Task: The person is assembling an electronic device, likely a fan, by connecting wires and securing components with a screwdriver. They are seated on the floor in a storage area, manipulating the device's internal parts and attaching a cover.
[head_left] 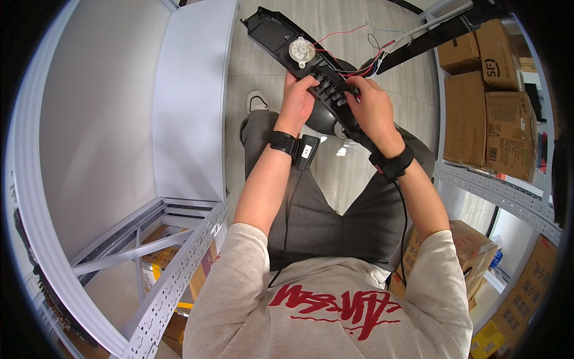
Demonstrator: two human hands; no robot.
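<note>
Held out over my knees is a long black plastic casing (pixel 272 37), tilted from upper left to lower right. A round whitish disc-shaped part (pixel 301 52) sits on its upper half, and a row of dark raised pieces (pixel 327 87) lies near its middle. My left hand (pixel 297 100) is closed around the casing's left edge, thumb on top by that row. Across from it, my right hand (pixel 372 107) pinches at the right edge; a small dark part shows between thumb and forefinger, too covered to name. Thin red wires (pixel 339 36) loop from the disc toward a wire bundle (pixel 378 63) beside my right hand.
A long black bar (pixel 412 51) with a pale cable reaches in from the upper right. Below the casing is a dark rounded object (pixel 321 118). Cardboard boxes (pixel 465 119) fill metal shelving at right; a white panel (pixel 190 102) and perforated rack rail (pixel 173 281) stand left.
</note>
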